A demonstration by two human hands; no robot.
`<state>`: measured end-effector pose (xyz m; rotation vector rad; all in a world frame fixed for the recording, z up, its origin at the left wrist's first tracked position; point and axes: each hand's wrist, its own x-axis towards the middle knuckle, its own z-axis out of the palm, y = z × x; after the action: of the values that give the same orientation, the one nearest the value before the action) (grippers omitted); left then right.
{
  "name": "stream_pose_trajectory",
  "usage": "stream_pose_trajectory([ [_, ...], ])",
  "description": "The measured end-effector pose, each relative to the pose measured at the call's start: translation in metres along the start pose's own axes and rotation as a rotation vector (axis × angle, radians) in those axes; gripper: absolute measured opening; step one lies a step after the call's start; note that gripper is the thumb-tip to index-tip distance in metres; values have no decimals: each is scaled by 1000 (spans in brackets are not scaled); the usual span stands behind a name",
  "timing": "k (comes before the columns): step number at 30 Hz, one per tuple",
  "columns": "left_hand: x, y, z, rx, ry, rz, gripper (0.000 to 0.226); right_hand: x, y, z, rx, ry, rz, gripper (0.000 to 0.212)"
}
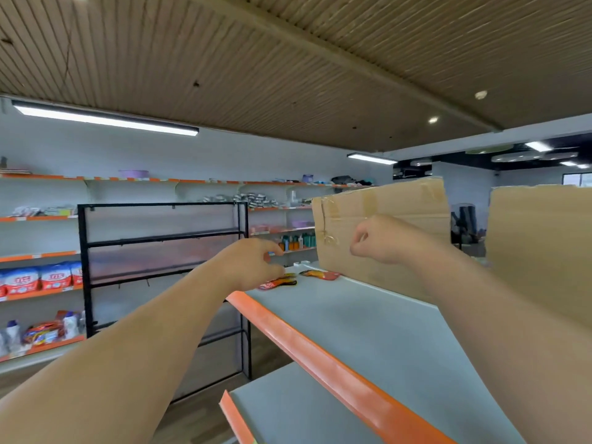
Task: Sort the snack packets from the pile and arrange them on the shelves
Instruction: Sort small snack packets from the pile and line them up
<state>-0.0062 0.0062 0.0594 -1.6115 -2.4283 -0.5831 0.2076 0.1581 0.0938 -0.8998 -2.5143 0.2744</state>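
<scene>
Here the left hand [253,262] is stretched out to the far end of the top shelf [368,322], in the middle of the frame. Its fingers are bent down over a red packet [272,285] that lies flat by the shelf's orange front edge; the fingertips are at the packet's upper end, but whether they pinch it or only touch it I cannot tell. A second packet [320,274], red and orange, lies just beside it to the right, close against the foot of a cardboard box [400,206] that stands on the same shelf. The right hand [378,241] hangs in the air in front of that box, fingers curled into a loose fist with nothing showing in it. The pile the packets come from is not in view. The step in hand looks like setting the red packet down in line with its neighbour. To do it well, I would lay it flat, face up, with its long edge square to the orange lip, near the second packet without overlapping it, and back from the edge so that it cannot slide off onto the lower shelf [288,402]. Let go only once it rests fully on the shelf, and lift the fingers straight up so they do not drag it askew
</scene>
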Motion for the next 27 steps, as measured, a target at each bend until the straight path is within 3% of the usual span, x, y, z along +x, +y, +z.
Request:
stream_pose_trajectory([
  [11, 146, -113, 69, -103, -176, 137, 51, 126, -18, 69, -197, -55, 137, 33],
  [17, 218, -161, 117, -183, -331, 210, 51, 197, -40, 136, -291, -210, 196, 25],
  [20, 235, -169, 133, -223, -355, 244, 49, 218, -53, 166, -324, -351, 188, 32],
  [24, 245, -170, 147, -295, -327, 302, 43, 232, -56, 199, -331, -385, 146, 43],
  [27, 246, -175, 154, -387, -371, 339, 23, 231, -51, 212, -296, -346, 129, 41],
])
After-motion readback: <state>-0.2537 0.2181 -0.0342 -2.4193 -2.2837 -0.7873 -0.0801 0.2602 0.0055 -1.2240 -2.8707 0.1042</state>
